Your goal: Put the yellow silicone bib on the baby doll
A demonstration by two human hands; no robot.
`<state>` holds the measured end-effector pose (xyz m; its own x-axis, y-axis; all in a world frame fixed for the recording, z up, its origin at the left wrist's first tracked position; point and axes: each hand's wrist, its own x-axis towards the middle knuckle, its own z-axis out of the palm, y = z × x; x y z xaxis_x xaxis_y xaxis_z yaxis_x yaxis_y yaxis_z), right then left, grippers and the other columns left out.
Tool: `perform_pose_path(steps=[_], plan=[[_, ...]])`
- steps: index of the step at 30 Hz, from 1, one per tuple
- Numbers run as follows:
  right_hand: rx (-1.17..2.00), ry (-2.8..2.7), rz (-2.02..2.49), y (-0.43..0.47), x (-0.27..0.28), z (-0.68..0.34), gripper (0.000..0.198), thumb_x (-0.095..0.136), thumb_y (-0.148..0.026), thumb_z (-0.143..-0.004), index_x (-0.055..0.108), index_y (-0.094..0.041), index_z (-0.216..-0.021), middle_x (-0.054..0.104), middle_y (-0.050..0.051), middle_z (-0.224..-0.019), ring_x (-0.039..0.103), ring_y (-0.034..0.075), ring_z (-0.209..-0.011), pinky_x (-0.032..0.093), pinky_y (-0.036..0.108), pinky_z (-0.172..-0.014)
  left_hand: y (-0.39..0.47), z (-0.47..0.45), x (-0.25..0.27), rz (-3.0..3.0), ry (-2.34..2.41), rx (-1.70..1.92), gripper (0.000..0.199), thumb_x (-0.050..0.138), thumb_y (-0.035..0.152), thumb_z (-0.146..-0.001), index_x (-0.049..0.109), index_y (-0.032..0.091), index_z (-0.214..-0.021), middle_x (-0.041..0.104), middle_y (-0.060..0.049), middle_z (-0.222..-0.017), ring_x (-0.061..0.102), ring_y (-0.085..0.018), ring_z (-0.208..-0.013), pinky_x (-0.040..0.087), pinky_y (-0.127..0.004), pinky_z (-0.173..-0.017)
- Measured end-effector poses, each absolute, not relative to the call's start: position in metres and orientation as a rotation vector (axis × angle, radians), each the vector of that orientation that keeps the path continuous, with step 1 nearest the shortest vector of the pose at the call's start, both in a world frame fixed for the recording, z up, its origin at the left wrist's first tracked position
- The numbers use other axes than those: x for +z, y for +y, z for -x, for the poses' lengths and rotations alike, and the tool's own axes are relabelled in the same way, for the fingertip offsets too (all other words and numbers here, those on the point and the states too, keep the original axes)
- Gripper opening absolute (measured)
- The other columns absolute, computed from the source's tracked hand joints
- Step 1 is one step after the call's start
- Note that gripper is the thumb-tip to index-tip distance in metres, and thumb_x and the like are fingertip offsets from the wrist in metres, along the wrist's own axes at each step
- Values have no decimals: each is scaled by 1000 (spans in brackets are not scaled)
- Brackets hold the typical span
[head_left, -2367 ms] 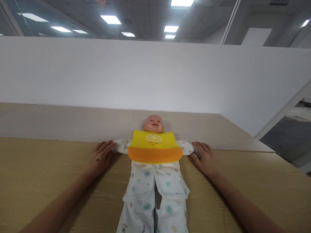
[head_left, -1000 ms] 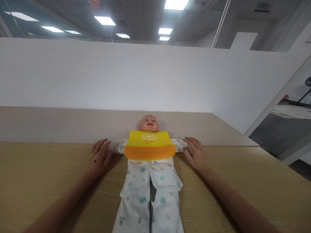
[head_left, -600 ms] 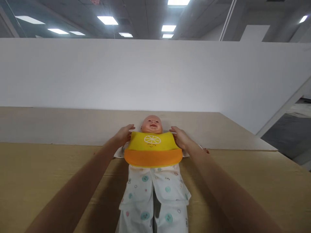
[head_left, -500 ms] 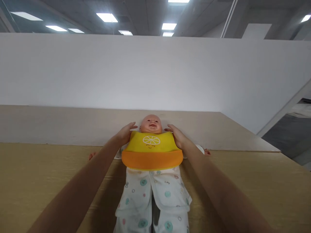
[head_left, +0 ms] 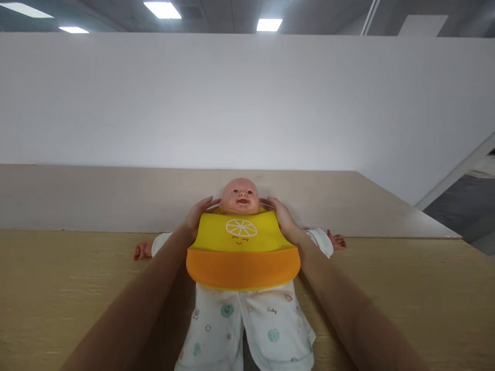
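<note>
A baby doll (head_left: 240, 196) lies on its back, face up, arms out to the sides. Over its chest is a yellow bib (head_left: 216, 232) with a white citrus slice, a smiling face and an orange pocket at the bottom. My left hand (head_left: 199, 214) is at the left side of the doll's neck, on the bib's upper edge. On the other side, my right hand (head_left: 281, 215) holds the matching upper edge. The fingers of both reach in beside the neck, where yellow bib material shows. Their tips are partly hidden by the doll's head.
The doll wears white printed clothes (head_left: 220, 324). Under it is a wooden tabletop (head_left: 386, 288) with a paler raised strip (head_left: 96, 198) along the back. A white partition (head_left: 247, 103) stands behind, and the table's right edge slopes away beside a dark floor (head_left: 460, 211).
Both hands have closed in on the neck, their fingers reaching further behind it. Yellow material now shows beside the neck. The camera has tilted down and come nearer, showing more of the doll's arms.
</note>
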<state>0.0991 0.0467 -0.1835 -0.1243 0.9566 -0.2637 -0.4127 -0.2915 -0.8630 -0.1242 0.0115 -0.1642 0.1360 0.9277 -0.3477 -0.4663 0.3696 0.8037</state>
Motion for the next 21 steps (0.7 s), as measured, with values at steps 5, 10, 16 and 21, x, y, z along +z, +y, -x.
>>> perform_pose_path(steps=[5,10,16,21], plan=[[1469,-850,1006,15,-181,-101,24,53,-33,-67,67,-20,-82,69,2,-98,59,18,-100,44,27,-83,-22,120,-165,-573,795,1148,43,55,32,-75,55,17,-115,67,-6,-96,67,-22,-78,53,-32,-69],[1449,-874,967,-34,-171,-106,22,53,-33,-65,67,-23,-79,70,0,-94,58,19,-105,44,30,-88,-61,112,-165,-499,817,1116,33,59,31,-72,62,20,-103,70,-4,-90,67,-24,-81,52,-32,-67],[1558,-836,934,-86,-175,-117,21,56,-34,-62,67,-23,-76,70,2,-91,61,20,-96,45,32,-85,-115,102,-166,-605,714,1151,23,63,27,-69,69,17,-88,71,-5,-91,63,-26,-98,49,-35,-84],[1720,-696,857,-133,-181,-122,18,61,-33,-64,71,-26,-77,71,-2,-91,62,20,-91,46,31,-83,-146,107,-181,-724,727,1105,36,62,14,-56,71,18,-91,71,-6,-96,56,-31,-111,42,-40,-95]])
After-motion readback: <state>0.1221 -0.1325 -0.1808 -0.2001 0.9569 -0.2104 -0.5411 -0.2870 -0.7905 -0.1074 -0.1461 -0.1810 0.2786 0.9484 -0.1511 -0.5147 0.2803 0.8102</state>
